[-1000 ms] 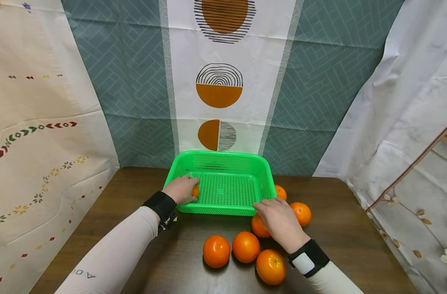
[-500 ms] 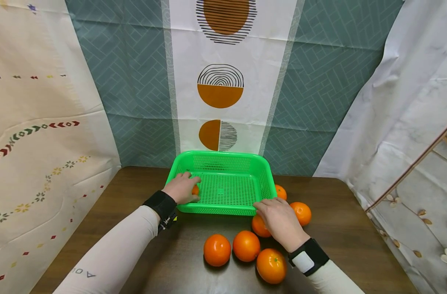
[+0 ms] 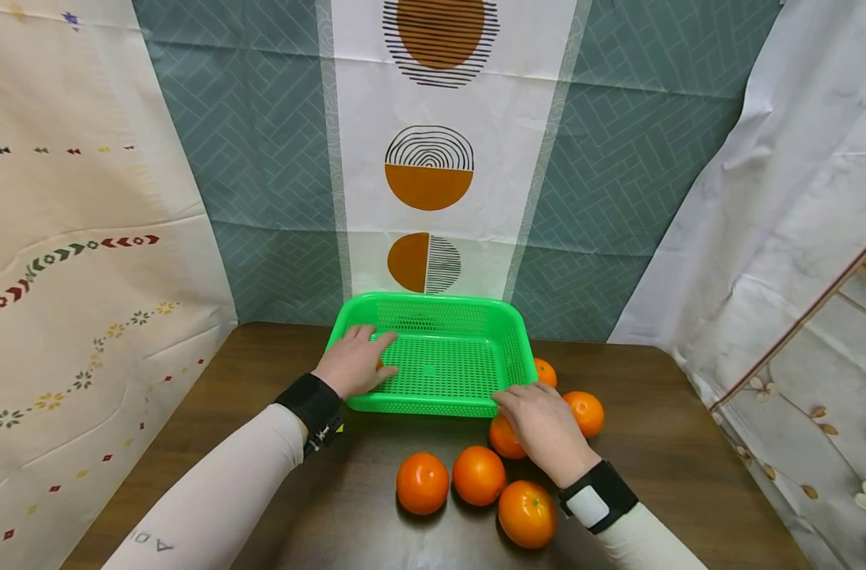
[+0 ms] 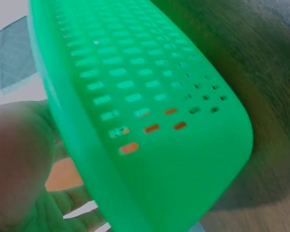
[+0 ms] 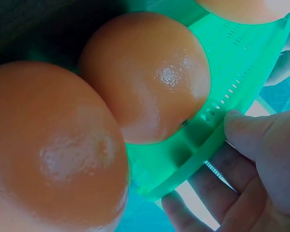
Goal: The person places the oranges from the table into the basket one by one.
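Observation:
A green mesh basket (image 3: 440, 360) stands at the back of the brown table (image 3: 675, 443). My left hand (image 3: 365, 352) lies inside its left end, fingers stretched flat over a small orange (image 3: 380, 366) that is almost hidden beneath them. Seen from the left wrist, the basket wall (image 4: 150, 92) shows orange through its holes, with my palm (image 4: 19, 159) beside it. My right hand (image 3: 522, 400) pinches the basket's near right rim (image 5: 193, 154), thumb (image 5: 266, 145) on top and fingers beneath. An orange (image 3: 503, 437) sits partly under that hand.
Three oranges (image 3: 422, 483) (image 3: 479, 475) (image 3: 526, 514) lie in a cluster near the front. Two more (image 3: 583, 413) (image 3: 545, 372) sit right of the basket. Patterned cloth hangs close behind and on both sides of the table. In the right wrist view two oranges (image 5: 150, 77) (image 5: 48, 150) crowd the basket.
My left hand's fingers have uncurled from the orange in the basket and now lie straight over it. The right hand and basket have not moved.

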`<act>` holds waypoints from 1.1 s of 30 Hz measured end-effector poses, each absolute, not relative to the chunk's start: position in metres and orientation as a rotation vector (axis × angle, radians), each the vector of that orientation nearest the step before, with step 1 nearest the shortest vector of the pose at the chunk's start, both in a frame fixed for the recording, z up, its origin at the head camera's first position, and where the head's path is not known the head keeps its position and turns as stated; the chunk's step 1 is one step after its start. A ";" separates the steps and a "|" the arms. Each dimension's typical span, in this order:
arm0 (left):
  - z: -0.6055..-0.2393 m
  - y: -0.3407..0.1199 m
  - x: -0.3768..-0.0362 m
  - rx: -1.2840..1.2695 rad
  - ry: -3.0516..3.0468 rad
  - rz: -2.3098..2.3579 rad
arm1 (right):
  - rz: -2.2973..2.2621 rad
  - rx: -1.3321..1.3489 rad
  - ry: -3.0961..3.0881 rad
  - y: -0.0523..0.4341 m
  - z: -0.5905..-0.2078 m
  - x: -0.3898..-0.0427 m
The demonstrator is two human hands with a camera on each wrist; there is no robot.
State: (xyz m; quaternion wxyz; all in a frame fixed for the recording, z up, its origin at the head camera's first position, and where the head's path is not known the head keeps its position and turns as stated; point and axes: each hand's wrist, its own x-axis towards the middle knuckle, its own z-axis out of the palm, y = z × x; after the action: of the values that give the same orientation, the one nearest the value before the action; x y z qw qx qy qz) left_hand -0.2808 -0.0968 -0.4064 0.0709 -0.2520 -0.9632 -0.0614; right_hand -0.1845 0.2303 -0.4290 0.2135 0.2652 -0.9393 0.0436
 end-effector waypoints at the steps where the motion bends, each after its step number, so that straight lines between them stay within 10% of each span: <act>1: -0.406 -0.097 -0.280 -0.758 -2.874 -0.172 | 0.121 0.735 -2.608 0.230 -0.429 -0.184; 33: -0.395 -0.094 -0.198 -0.861 -2.517 -0.158 | 0.137 0.728 -2.594 0.230 -0.429 -0.183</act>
State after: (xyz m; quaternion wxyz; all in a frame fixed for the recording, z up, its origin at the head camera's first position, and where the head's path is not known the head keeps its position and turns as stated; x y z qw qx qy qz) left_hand -0.1977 -0.0935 -0.3950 0.2363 -0.3141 -0.9177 -0.0576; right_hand -0.1829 0.2296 -0.4293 0.2202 0.2633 -0.9380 0.0495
